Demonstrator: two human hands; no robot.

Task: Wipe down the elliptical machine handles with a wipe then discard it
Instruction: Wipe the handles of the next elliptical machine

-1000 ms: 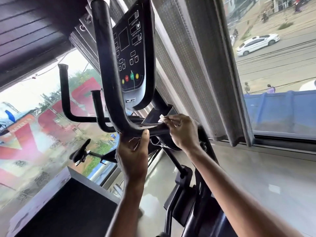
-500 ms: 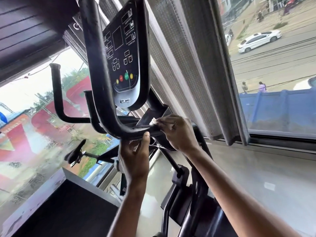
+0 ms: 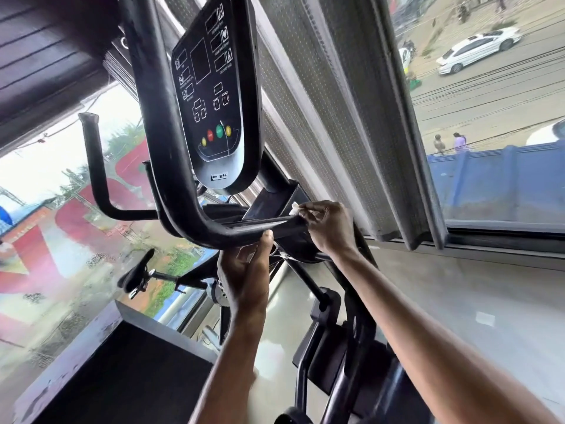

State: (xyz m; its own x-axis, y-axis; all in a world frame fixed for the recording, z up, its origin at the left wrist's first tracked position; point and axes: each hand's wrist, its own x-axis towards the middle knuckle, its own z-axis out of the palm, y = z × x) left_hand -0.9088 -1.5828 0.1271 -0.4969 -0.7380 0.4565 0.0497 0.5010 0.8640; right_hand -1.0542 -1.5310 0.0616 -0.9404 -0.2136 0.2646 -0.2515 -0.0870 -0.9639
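Just below the black oval console point(image 3: 214, 96), our right hand point(image 3: 327, 228) pinches the small white wipe point(image 3: 295, 208), likely soft and light, best held bunched, against the curved black handle bar point(image 3: 214, 229); left hand point(image 3: 244, 270) sits under it, grip we cannot tell.

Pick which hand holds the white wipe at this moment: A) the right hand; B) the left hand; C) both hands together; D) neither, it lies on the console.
A: the right hand pinches the white wipe against the black handlebar, while the left hand grips that bar from below, apart from the wipe.
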